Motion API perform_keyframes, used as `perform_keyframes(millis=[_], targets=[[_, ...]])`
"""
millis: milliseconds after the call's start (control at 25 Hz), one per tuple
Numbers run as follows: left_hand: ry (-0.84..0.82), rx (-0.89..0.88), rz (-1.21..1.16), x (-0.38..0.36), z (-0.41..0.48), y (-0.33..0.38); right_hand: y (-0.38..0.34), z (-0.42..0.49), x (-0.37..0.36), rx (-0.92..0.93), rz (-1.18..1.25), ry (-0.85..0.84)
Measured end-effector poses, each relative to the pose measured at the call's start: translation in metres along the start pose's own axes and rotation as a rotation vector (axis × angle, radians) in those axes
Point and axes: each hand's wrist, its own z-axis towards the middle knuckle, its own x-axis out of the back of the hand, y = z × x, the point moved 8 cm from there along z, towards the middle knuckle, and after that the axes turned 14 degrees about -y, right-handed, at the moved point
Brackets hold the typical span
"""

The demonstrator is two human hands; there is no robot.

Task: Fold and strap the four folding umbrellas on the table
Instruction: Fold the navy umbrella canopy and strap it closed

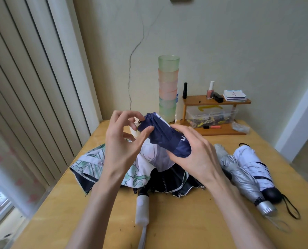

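I hold a folded navy blue umbrella [163,134] up above the table. My right hand [194,151] wraps its lower end. My left hand [122,139] pinches the cloth near its upper tip with thumb and fingers. Under my hands a white umbrella with green leaf print and a dark lining [99,166] lies loose and spread, its white handle [142,211] pointing toward me. On the right lie a rolled silver umbrella [239,177] and a rolled white umbrella [253,166] with a black handle, side by side.
A tall stack of pastel cups [168,88] stands at the back of the wooden table [185,221]. A small wooden shelf [216,101] holds nail polish bottles, cards and a clear box. Window blinds [24,87] run along the left.
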Motion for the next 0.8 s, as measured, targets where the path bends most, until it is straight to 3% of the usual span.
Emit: perform_keyframes(millis=[320, 520, 640, 800], targets=[[0.003, 0.083, -0.065, -0.001, 0.002, -0.012, -0.006, -0.001, 0.006, 0.031, -0.181, 0.097], [0.049, 0.244, -0.417, -0.018, -0.004, -0.021, 0.000, -0.001, 0.004, -0.014, -0.180, 0.145], [-0.050, 0.456, -0.604, -0.038, -0.010, -0.028, -0.007, 0.000, -0.001, 0.011, -0.257, 0.120], [-0.072, 0.421, -0.732, -0.040, -0.010, -0.033, -0.014, 0.002, -0.006, 0.024, -0.259, 0.076]])
